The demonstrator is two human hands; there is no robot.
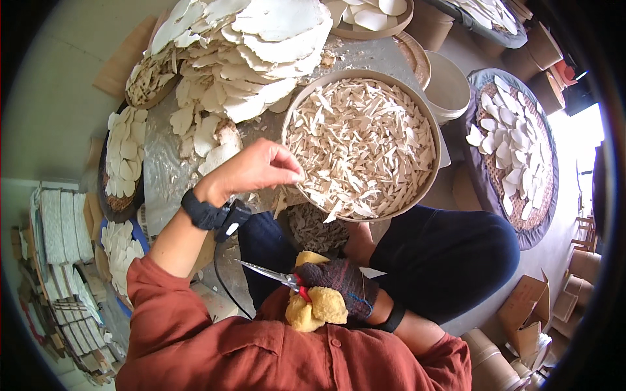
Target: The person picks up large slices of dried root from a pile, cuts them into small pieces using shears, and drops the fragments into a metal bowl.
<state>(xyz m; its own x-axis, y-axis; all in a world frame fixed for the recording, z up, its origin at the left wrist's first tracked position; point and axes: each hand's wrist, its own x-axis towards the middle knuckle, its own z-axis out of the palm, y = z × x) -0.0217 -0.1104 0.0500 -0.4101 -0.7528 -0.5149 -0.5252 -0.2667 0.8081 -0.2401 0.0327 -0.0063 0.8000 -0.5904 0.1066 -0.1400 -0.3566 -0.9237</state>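
My left hand, bare and with a black band on the wrist, is at the left rim of a round shallow tray. Its thumb and fingers are pinched together; anything between them is too small to make out. The tray is filled with many thin off-white slivers. Close to my body, my right hand wears a dark knitted glove and grips scissors with red handles. Yellow foam padding surrounds the handles. The scissor blades point left and look closed together.
A tall stack of off-white flat pieces rises behind my left hand on a grey table. Round trays of similar pieces stand right and left. A white bucket is beyond the tray. Below it lies a heap of darker scraps.
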